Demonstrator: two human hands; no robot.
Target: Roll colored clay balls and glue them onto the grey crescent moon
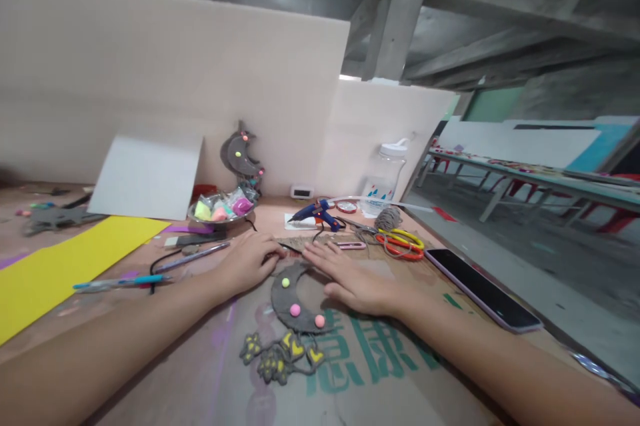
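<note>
A grey crescent-moon cutout with yellow and pink pom-poms lies on a sheet of cardboard in front of me. Small grey shapes with yellow hearts sit just below it. My left hand rests to the left of the moon's upper tip, fingers curled and pressed down at the tip. Flat on the cardboard lies my right hand, fingers stretched out, touching the moon's right edge. Neither hand lifts anything.
A blue glue gun, twine, scissors with orange and yellow handles and a phone lie to the right. A bowl of coloured clay, pens, yellow sheet, a second moon and a bottle stand behind.
</note>
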